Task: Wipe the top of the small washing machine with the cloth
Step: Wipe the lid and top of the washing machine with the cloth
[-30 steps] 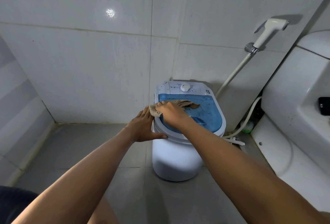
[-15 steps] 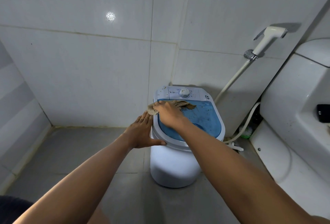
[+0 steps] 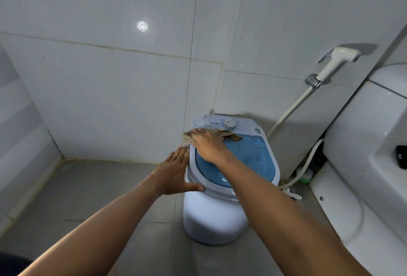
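Tan cloth (image 3: pixel 230 136) is being pressed under the flat right hand (image 3: pixel 208 144) at the far-left top of the washing machine (image 3: pixel 215 216), side being braced by the flat left hand (image 3: pixel 176 172); overlapping strokes advised across speckled lid (image 3: pixel 253 159).

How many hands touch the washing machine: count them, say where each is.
2. The left hand rests flat against the left rim of the washing machine; the right hand presses the cloth onto its top, far-left corner.

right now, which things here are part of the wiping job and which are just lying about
In the job: washer, cloth, right hand pressing the cloth, left hand against the washer's side.
Just there: sprayer, its hose, toilet.
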